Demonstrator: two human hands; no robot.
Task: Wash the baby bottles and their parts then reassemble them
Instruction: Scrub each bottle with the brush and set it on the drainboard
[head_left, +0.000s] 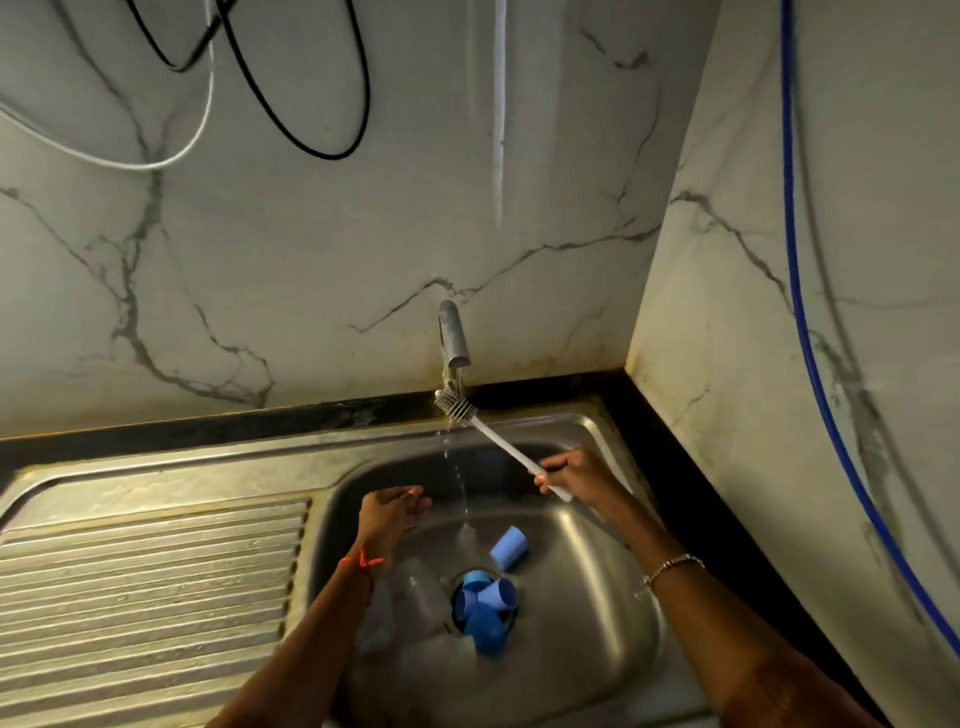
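Your right hand (571, 475) has its fingers curled around the lower end of the white-handled bottle brush (501, 444), and it holds the brush slanted up and to the left so that the bristle head sits right under the spout of the faucet (453, 338). A thin stream of water (460, 483) falls past the bristles into the steel sink (597, 571). Your left hand (395, 512) hangs over the basin just left of the stream, fingers loosely bent and gripping nothing that can be seen. Below it, clear baby bottles (421, 597) lie on their sides on the sink floor (they are blurred, so no count can be given). 1 pale blue cap (509, 548) lies on its side near where the water lands, and a cluster of darker blue parts (485, 613) is piled over the drain. The ribbed drainboard (145, 571) stretches to the left of the basin. A red thread (363, 564) circles your left wrist, and a thin bracelet (670, 566) circles your right.
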